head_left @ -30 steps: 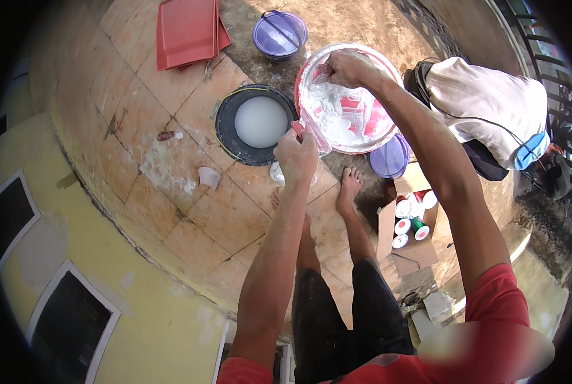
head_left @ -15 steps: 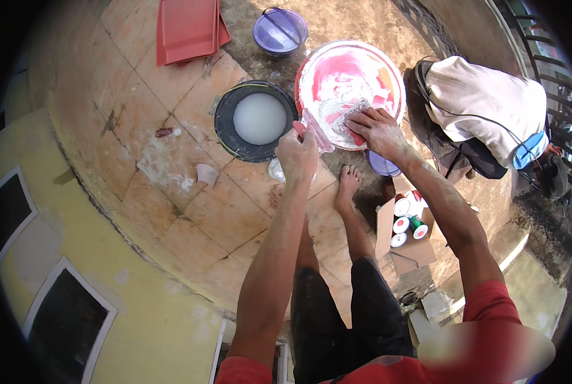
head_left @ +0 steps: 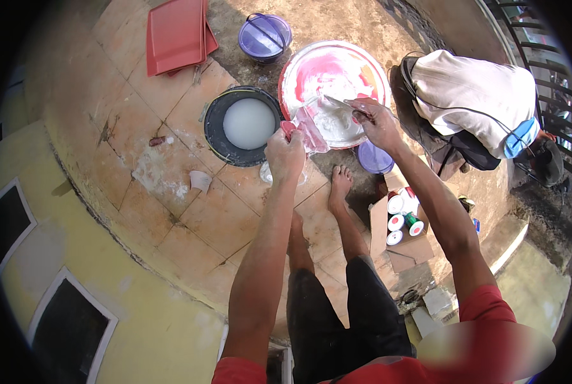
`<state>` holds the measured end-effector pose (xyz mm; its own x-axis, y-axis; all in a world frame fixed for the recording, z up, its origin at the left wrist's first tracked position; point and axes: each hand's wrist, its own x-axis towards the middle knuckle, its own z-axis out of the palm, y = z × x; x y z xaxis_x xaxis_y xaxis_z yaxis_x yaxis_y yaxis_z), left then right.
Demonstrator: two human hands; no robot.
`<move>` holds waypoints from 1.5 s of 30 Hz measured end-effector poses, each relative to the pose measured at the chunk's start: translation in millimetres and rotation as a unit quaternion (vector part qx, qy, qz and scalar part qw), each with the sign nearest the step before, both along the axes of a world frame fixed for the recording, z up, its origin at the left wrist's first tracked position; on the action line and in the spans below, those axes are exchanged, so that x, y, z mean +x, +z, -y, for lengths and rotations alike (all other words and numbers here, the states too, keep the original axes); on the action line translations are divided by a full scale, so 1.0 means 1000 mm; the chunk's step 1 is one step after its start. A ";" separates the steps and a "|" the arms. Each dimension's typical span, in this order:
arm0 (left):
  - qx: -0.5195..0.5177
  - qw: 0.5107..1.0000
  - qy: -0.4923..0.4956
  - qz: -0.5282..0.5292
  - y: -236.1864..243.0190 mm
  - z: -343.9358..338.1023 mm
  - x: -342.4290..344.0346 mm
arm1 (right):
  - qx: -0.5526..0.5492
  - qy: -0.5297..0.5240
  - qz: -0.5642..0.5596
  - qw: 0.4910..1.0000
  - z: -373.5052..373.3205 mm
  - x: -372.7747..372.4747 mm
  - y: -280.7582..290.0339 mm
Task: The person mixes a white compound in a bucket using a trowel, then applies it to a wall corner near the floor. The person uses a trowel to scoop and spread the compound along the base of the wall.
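My left hand (head_left: 285, 150) is closed on the red edge of a pink translucent plastic bag (head_left: 310, 131) smeared white, which lies over the near rim of a wide red-and-white round tub (head_left: 331, 64) coated in white paste. Over the tub's right side, my right hand (head_left: 379, 125) is closed, fingertips pinched on a thin greyish thing that I cannot make out clearly. Left of the tub stands a black bucket (head_left: 217, 109) holding milky liquid (head_left: 247, 121). A purple-lidded bucket (head_left: 373, 157) sits just below the tub.
Red trays (head_left: 174, 38) and another purple lidded bucket (head_left: 263, 35) lie beyond. On the right are a pale garment over dark bundled items (head_left: 465, 102), cables, a railing (head_left: 542, 48) and a cardboard box of cans (head_left: 404, 217). A yellow wall (head_left: 107, 269) runs along the lower left.
My right hand swept down onto the tub's near side, crumpling white-smeared plastic, then rose slightly and now pinches something thin. The tub's red surface became exposed. My left hand keeps its hold.
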<state>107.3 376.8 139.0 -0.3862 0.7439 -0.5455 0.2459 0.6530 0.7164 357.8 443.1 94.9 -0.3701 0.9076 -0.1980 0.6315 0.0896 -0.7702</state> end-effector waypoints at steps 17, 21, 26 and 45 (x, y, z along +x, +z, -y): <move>-0.150 0.890 0.183 0.389 -0.003 -0.027 0.017 | -0.033 0.005 -0.298 0.954 0.049 0.007 0.044; -0.121 0.874 0.206 0.423 0.005 -0.032 0.014 | 0.062 0.080 -0.210 0.973 0.047 0.008 0.044; -0.109 0.876 0.218 0.416 -0.007 -0.026 0.009 | 0.111 0.079 -0.164 0.977 0.051 0.012 0.029; 0.050 0.891 0.195 0.407 -0.013 -0.021 -0.007 | 0.169 -0.065 -0.033 0.983 0.072 0.016 0.051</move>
<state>100.8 397.3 126.2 -0.1334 0.6998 -0.7017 -0.6129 0.4982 0.6133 373.4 371.1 145.9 -0.2485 0.9579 0.1435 0.6045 0.2691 -0.7497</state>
